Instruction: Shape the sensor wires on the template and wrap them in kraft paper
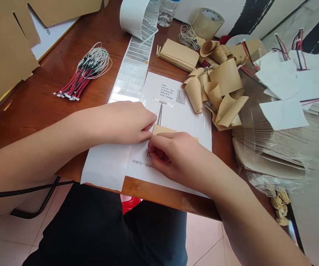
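The two hands meet near the middle of the frame, over a white printed sheet [192,122] on a brown wooden table [43,94]. Between and just beyond them lies a small tan paper [165,129], flat on that sheet and partly covered by the right hand [176,151]. The left hand [131,122] comes in from the left with its fingers curled and its thumb close to the paper's left corner; I cannot tell whether the fingertips are pinching anything. The right hand's fingers are bent in toward the palm, their tips almost at the left thumb, and whether they grip something is likewise hidden. Above the paper, a dark forked line [160,114] runs up the sheet (printed or real wire, I cannot tell).

A label strip [133,70] passes along the left side of the sheet and curls over at the top centre, next to a clear bottle [167,14]. At upper left, a bundle of red, black and white wires [90,66] lies near some cardboard [6,48]. At upper right of centre are a stack of tan papers [178,55], loose curled tan pieces [226,77] and a roll of tape [207,24]. On the right, white squares [284,114] with red and black leads rest over a thick stack of sheets [275,147] in clear plastic.
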Demonstrator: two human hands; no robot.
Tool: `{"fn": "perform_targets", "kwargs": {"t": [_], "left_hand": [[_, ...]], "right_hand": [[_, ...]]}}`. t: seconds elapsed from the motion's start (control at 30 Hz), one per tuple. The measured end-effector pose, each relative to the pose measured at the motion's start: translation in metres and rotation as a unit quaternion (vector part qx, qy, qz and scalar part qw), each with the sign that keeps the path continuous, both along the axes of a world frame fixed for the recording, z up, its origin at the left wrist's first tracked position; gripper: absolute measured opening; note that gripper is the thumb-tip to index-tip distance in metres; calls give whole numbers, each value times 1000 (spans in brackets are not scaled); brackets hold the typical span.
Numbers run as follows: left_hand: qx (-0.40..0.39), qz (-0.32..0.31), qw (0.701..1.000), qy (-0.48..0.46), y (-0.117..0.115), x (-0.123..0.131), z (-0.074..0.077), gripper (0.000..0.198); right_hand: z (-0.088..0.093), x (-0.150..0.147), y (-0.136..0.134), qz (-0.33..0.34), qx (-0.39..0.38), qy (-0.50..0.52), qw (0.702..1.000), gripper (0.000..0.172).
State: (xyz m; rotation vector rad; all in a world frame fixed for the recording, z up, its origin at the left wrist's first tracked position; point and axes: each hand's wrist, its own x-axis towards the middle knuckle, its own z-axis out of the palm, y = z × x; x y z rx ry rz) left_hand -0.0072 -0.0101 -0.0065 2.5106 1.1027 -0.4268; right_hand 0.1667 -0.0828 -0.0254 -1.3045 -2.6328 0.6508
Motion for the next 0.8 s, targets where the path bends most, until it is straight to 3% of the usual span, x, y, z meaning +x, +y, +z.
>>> {"fn": "perform_targets", "kwargs": {"t": [0.2, 0.8], "left_hand": [[1, -2, 1000, -1, 0, 0, -1, 25], [-7, -5, 1000, -14, 0, -2, 1, 27]], "right_hand": [[1, 3, 1, 10, -12, 18, 1000, 16], [2, -3, -4, -7, 6, -57, 998, 17]]}}
